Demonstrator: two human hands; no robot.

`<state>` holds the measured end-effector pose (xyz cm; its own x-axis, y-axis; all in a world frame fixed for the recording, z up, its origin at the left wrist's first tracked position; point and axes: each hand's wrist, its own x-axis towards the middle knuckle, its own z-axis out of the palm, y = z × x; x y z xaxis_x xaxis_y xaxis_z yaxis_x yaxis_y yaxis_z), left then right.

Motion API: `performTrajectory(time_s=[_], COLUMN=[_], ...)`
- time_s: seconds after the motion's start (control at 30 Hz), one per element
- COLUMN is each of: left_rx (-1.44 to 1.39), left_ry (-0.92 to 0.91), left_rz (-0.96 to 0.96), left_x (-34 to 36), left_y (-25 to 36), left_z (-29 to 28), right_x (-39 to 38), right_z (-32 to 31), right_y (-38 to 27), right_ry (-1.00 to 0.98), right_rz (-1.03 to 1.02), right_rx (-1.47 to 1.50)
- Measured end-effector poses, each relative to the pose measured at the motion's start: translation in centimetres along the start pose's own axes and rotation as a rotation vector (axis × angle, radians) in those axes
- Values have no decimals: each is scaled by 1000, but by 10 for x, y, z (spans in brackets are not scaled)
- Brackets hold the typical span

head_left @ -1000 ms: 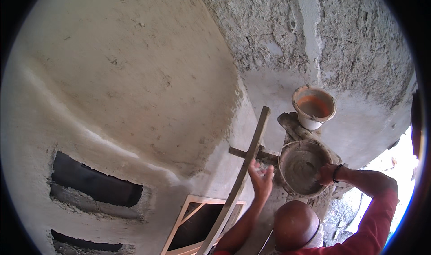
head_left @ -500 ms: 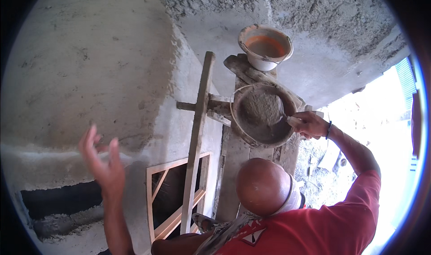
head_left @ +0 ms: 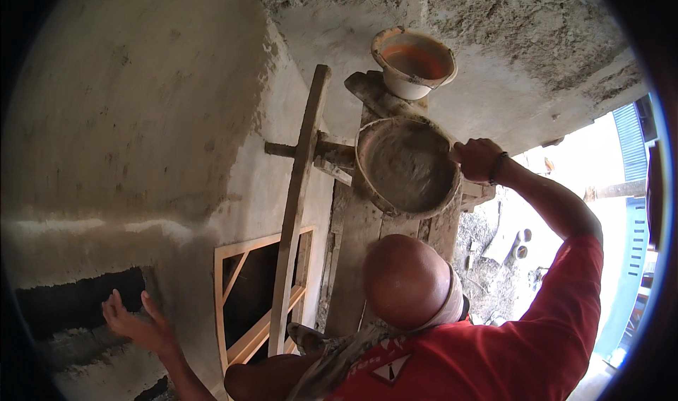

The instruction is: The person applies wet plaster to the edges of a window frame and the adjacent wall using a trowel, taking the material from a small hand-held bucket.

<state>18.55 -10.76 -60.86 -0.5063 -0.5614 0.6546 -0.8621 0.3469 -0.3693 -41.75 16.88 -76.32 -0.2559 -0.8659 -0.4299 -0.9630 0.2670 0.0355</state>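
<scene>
Right hand [head_left: 479, 159] at the right rim of a round, mortar-crusted tub [head_left: 395, 209]; left hand [head_left: 138, 327] well apart.

The tub stands on weathered wooden planks [head_left: 360, 238], just below a white bucket with an orange interior [head_left: 408, 89] in the view, and contains wet grey mix [head_left: 409, 164]. It lies directly left of the right hand, which is the nearer of the two. Its outline is round, without a distinct long axis. The right hand, on the arm with the red sleeve [head_left: 565, 288], has its fingers curled; what they grip, rim or tool, cannot be told. The left hand is spread and holds nothing visible; from it, the tub lies up and to the right, beyond a slanted, rough wooden post [head_left: 300, 168].
</scene>
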Motion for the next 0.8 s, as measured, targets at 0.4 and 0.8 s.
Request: performTrajectory(time_s=[0.4, 0.8], left_rx=[-76, -286], left_ry=[-326, -480], left_rz=[-224, -293], left_x=[-62, -47], left_y=[-29, -32], left_z=[26, 70], right_x=[43, -27], right_z=[71, 9], right_y=[-27, -36], right_ry=[-612, 105], right_rz=[91, 42], right_rx=[1239, 69])
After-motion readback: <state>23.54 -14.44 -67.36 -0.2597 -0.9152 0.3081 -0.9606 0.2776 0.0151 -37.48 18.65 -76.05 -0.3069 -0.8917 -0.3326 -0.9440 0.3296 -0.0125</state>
